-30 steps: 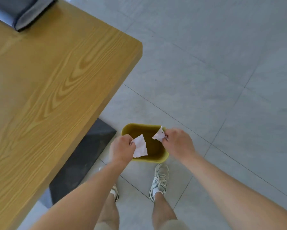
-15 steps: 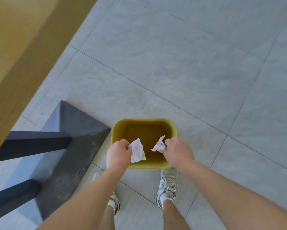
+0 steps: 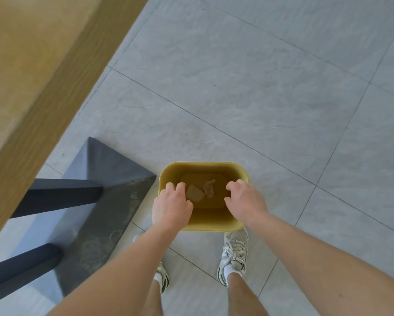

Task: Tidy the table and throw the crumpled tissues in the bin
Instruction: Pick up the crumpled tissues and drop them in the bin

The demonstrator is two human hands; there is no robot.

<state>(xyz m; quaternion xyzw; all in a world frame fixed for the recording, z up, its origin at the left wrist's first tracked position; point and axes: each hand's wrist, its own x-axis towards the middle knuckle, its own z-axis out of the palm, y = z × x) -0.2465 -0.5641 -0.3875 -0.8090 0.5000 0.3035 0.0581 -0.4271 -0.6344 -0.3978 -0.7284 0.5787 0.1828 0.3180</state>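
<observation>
Grey tiled floor (image 3: 259, 92). On it: right sneaker (image 3: 234, 252); left sneaker (image 3: 165, 275), partly hidden; dark wedge-shaped base (image 3: 114, 179), left side.

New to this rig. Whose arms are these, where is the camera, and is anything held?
No machine: a person works bare-handed, and the one camera sits on their head, looking forward and down. The left hand and right hand hover over a yellow bin on the tiled floor; both have loosely curled fingers and hold nothing. Two crumpled tissues lie at the bin's bottom. The wooden table shows at upper left, its dark base beside the bin. What remains on the table cannot be seen.
</observation>
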